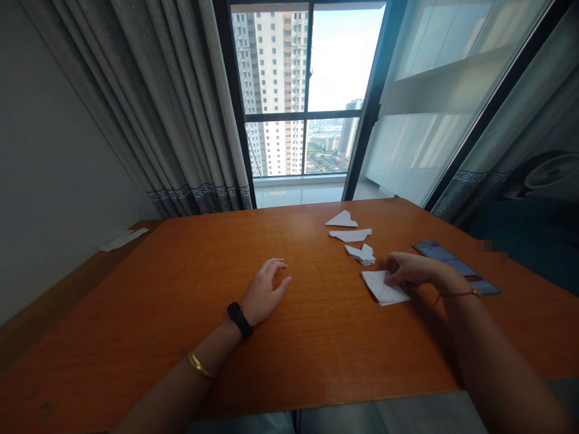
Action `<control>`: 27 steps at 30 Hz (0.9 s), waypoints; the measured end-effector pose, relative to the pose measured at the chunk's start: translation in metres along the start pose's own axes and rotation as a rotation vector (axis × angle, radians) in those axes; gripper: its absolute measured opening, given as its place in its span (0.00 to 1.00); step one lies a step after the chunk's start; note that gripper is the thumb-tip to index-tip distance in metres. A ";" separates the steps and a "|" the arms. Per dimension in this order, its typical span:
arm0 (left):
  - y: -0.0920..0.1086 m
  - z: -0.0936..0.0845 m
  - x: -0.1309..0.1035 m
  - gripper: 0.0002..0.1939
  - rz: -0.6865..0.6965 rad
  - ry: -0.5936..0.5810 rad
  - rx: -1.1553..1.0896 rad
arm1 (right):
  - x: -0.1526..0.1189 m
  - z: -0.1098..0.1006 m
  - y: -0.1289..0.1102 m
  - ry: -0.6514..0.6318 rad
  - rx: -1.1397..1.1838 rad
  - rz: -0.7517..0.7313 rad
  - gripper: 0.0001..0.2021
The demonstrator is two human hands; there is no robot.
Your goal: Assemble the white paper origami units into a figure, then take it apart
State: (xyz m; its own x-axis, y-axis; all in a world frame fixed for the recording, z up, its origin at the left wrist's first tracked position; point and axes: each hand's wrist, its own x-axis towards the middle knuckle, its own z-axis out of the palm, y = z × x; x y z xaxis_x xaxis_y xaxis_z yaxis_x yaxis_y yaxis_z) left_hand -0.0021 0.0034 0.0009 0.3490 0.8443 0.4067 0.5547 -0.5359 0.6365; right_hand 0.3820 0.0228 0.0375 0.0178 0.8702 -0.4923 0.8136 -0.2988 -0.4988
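Resting on the wooden table (pixel 289 355), my left hand (pixel 265 292) has its fingers stretched out and holds nothing. My right hand (pixel 416 268) is over the right part of a white folded paper square (pixel 379 289), its fingers curled together against the paper; the fingertips are partly hidden. Crease lines run across the square, which lies flat. Beyond it, in a row toward the window, lie a folded paper piece with a notched shape (pixel 360 254), a long narrow folded paper (pixel 350 235) and a pointed folded paper (pixel 342 219).
A smartphone (pixel 456 265) with a lit screen lies right of the papers, partly behind my right wrist. Flat white strips (pixel 123 239) lie at the table's far left edge. Grey curtains (pixel 190 108) hang beside the window. A round fan-like object (pixel 549 172) stands at the right.
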 end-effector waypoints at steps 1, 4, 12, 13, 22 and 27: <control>-0.001 0.000 0.000 0.09 0.003 0.006 0.004 | -0.003 -0.004 0.000 0.114 0.017 -0.074 0.22; 0.000 0.000 0.001 0.09 0.012 0.016 0.019 | -0.013 -0.004 -0.018 0.528 0.075 -0.331 0.23; 0.004 -0.006 -0.002 0.12 0.122 -0.110 0.041 | -0.033 0.125 -0.139 0.373 -0.277 -0.889 0.07; 0.005 -0.006 -0.003 0.12 0.142 -0.139 0.043 | -0.033 0.138 -0.142 0.382 -0.305 -0.928 0.06; 0.017 -0.009 -0.003 0.08 0.201 -0.355 0.187 | -0.026 0.155 -0.122 0.335 -0.191 -0.969 0.05; 0.020 -0.012 -0.005 0.07 0.190 -0.357 0.246 | -0.028 0.156 -0.126 0.317 -0.194 -0.976 0.05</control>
State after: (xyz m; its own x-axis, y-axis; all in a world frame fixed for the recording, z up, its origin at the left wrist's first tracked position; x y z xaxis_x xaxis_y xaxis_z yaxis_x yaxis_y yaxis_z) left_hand -0.0012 -0.0115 0.0197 0.6760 0.7025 0.2226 0.6029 -0.7009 0.3811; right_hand 0.1884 -0.0253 0.0024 -0.5687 0.7710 0.2866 0.6353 0.6330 -0.4423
